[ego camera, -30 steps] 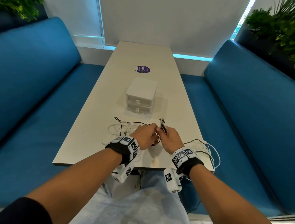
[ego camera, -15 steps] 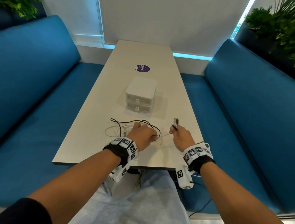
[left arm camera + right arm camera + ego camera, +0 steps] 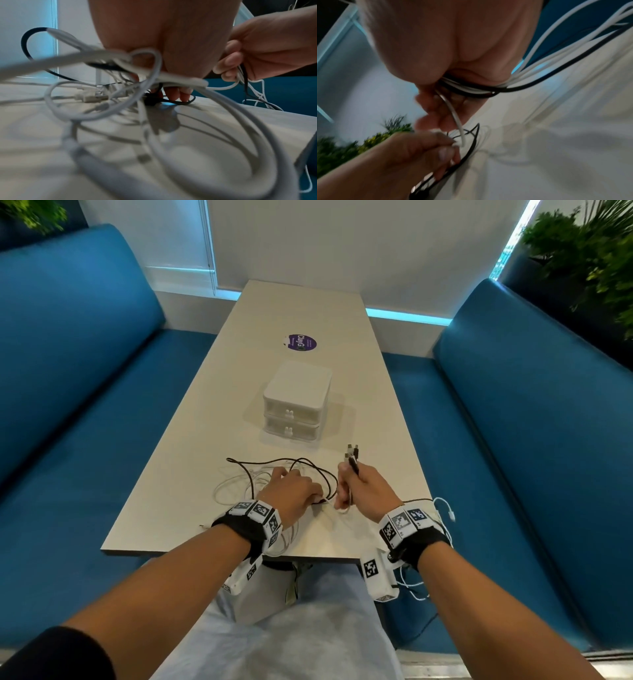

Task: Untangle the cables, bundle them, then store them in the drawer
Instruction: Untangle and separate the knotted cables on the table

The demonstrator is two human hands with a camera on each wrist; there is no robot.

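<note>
On a pale table (image 3: 191,474), a person is untangling cables. Left of the white two-drawer box (image 3: 297,402) and nearer the person, the left hand (image 3: 291,496) is pressing down on a loose tangle of white and black cables (image 3: 246,484), fingers curled into the strands, seemingly to anchor them. Nearer the person than the box and slightly right, the right hand (image 3: 363,491) is closing around several gathered cable ends, plugs (image 3: 352,455) pointing up, apparently to pull them free. Thin cords are trailing over the table's right edge. Both drawers are sitting closed.
</note>
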